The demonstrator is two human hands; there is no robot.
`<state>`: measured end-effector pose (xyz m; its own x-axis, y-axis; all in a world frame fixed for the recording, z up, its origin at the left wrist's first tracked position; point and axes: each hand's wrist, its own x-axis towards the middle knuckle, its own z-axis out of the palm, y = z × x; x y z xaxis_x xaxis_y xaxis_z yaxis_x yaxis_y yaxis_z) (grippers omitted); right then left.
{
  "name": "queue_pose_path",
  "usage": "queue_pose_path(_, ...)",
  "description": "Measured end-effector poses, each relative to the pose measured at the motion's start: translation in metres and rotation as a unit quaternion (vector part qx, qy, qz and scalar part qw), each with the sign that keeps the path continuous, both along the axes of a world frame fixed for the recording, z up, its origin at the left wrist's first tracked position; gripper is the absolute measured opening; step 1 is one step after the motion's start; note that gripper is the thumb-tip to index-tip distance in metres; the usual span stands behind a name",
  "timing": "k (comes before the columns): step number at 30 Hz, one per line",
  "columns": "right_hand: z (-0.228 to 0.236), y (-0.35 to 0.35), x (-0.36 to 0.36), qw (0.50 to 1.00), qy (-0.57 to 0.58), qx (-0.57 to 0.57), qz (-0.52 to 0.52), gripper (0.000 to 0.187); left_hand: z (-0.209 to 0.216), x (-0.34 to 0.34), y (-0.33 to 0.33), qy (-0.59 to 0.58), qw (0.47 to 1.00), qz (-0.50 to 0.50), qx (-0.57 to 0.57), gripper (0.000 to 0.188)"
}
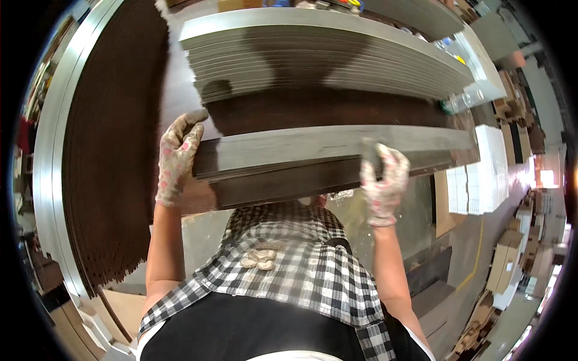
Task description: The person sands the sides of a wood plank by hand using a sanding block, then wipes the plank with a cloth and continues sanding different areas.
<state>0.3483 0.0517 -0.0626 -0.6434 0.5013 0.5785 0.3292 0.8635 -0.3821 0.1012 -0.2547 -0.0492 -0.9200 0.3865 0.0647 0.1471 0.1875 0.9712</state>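
Left hand point(178, 157), gloved: fingers curled on board stack point(325, 157) end at 9 o'clock | Right hand point(384, 182), gloved: gripping stack's front edge at 3 o'clock | Taller grey board pile point(325, 54) at 12 o'clock

A tall board stack point(325, 54) blocks the far side. Dark panels point(108, 150) wall the left. Open floor point(469, 253) lies right.

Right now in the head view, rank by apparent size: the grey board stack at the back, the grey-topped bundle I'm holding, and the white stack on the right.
1. Grey board stack at the back
2. Held grey-topped bundle of dark boards, nearer the camera, so unsure
3. White stack on the right
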Motion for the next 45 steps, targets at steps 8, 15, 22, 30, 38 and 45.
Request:
queue_pose_path(8, -0.011, 0.007, -0.025, 0.99, 0.026, 0.047, 0.127, 0.041, 0.003, 0.066, 0.148, 0.219, 0.971, -0.101, 0.002, 0.046)
queue_pose_path(15, -0.022, 0.268, 0.105, 0.983, 0.035, 0.031, -0.176, 0.033, -0.013, 0.075, 0.167, 0.218, 0.956, -0.124, -0.154, 0.035)
queue_pose_path(22, -0.014, 0.208, 0.076, 0.998, 0.022, 0.005, 0.051, 0.041, -0.015, 0.092, 0.204, 0.326, 0.911, -0.071, -0.244, 0.036)
queue_pose_path(30, -0.022, 0.437, 0.163, 0.978, 0.017, -0.003, -0.207, 0.036, -0.01, 0.102, 0.225, 0.358, 0.87, -0.113, -0.318, 0.033)
queue_pose_path(38, -0.021, 0.384, 0.137, 0.987, 0.064, -0.019, -0.147, 0.039, 0.0, 0.116, 0.255, 0.357, 0.825, -0.211, -0.383, 0.087)
queue_pose_path(45, -0.016, 0.208, 0.087, 0.968, 0.087, -0.108, 0.209, 0.048, 0.015, 0.108, 0.254, 0.358, 0.801, -0.251, -0.41, 0.087)
